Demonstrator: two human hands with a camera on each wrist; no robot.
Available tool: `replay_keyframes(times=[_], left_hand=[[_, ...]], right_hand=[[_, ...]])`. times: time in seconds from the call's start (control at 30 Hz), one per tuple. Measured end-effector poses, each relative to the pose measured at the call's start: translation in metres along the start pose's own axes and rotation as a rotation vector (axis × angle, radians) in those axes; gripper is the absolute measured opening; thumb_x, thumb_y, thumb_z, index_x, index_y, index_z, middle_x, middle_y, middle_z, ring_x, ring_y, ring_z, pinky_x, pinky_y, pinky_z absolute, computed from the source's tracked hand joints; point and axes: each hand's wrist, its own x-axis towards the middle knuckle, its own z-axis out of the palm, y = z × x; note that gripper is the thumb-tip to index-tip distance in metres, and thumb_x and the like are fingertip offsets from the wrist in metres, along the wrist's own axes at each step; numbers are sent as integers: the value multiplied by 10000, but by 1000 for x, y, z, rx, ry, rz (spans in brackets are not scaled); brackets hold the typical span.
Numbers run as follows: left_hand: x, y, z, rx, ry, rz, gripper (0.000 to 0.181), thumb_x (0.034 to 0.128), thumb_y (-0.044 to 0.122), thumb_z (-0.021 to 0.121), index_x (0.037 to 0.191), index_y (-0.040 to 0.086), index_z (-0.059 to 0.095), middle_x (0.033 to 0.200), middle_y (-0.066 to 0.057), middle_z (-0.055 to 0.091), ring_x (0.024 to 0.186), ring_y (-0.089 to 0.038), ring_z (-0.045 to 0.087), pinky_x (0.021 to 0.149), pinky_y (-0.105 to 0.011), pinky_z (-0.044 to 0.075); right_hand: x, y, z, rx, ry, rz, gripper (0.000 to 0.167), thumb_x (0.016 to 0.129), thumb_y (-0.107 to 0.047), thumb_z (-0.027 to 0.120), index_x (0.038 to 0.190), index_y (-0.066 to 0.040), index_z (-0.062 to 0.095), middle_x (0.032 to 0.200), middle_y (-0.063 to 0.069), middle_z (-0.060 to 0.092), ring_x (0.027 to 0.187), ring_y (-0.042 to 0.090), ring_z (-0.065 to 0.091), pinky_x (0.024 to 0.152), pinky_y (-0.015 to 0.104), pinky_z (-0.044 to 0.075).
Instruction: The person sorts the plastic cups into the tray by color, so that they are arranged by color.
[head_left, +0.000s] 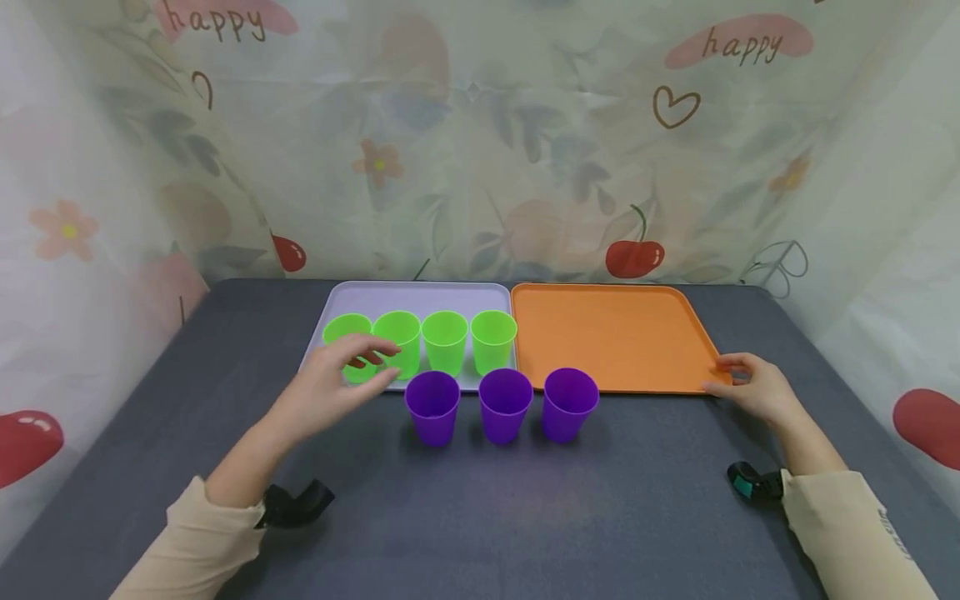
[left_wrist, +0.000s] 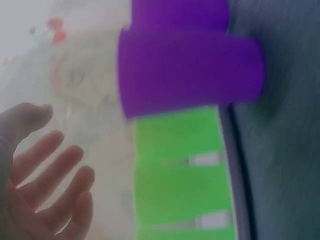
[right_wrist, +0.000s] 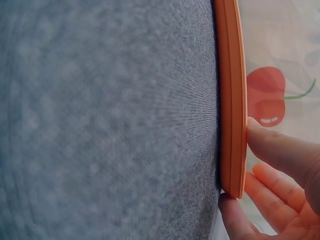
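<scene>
My left hand [head_left: 337, 375] hovers in front of the leftmost green cups, fingers loosely bent and apart, with nothing in its grasp. It partly hides two of the green cups. Several bright green cups [head_left: 446, 346] stand upright in a row on the lavender tray [head_left: 420, 293]. Three purple cups, a left one [head_left: 433, 421], a middle one [head_left: 504, 421] and a right one [head_left: 566, 415], stand upright on the table just in front of the trays. At the near right corner of the orange tray [head_left: 607, 333], my right hand [head_left: 761, 392] grips the rim between thumb [right_wrist: 275, 147] and fingers.
Both trays lie side by side at the back of the dark grey table [head_left: 480, 517], touching or nearly so. A printed curtain [head_left: 480, 167] hangs behind and along both sides. Dark wrist straps [head_left: 296, 506] sit at the sleeve cuffs.
</scene>
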Motion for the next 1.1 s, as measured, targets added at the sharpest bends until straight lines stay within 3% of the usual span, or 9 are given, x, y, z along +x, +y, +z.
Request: replay_keyframes(times=[0.1, 0.2, 0.33, 0.5, 0.9, 1.1], left_hand=[[1, 7, 12, 19, -53, 64, 364, 804, 228, 729, 1138, 127, 623, 1112, -13, 646, 986, -178, 593, 857, -377, 502], [1, 10, 21, 19, -93, 89, 469, 772, 290, 757, 1180, 126, 592, 1169, -22, 617, 1079, -207, 565, 909, -402, 482], [1, 11, 26, 14, -147, 68, 582, 744, 331, 775, 1232, 108, 550, 1237, -42, 581, 1181, -241, 525, 962, -433, 457], [2, 13, 29, 15, -179, 40, 622, 733, 333, 784, 1261, 126, 529, 1265, -40, 561, 1188, -263, 517, 974, -442, 450], [5, 5, 36, -62, -209, 13, 642, 730, 281, 789, 1274, 73, 518, 1255, -98, 577, 1106, -249, 565, 936, -452, 478], [5, 3, 39, -79, -220, 11, 638, 725, 279, 790, 1269, 78, 523, 1245, -54, 587, 1087, -223, 568, 935, -423, 483]], right_hand=[[-1, 0, 0, 9, 5, -2, 688, 883, -372, 616, 1326, 99, 380, 1355, 360, 382, 1180, 519, 406, 961, 577, 385], [-1, -1, 1, 17, 10, -2, 674, 881, -356, 622, 1321, 98, 388, 1352, 356, 388, 1184, 511, 409, 974, 574, 378], [-1, -2, 1, 15, 9, 2, 683, 878, -371, 622, 1320, 95, 391, 1353, 354, 386, 1183, 512, 411, 975, 574, 378], [-1, -2, 1, 9, 9, 11, 680, 878, -373, 621, 1321, 90, 392, 1355, 350, 389, 1179, 512, 415, 973, 574, 382], [-1, -1, 1, 19, 5, 12, 680, 878, -367, 622, 1324, 90, 388, 1361, 350, 381, 1191, 516, 406, 978, 577, 378], [-1, -1, 1, 23, 3, 12, 679, 877, -376, 621, 1321, 85, 394, 1364, 348, 377, 1189, 520, 404, 973, 575, 385]])
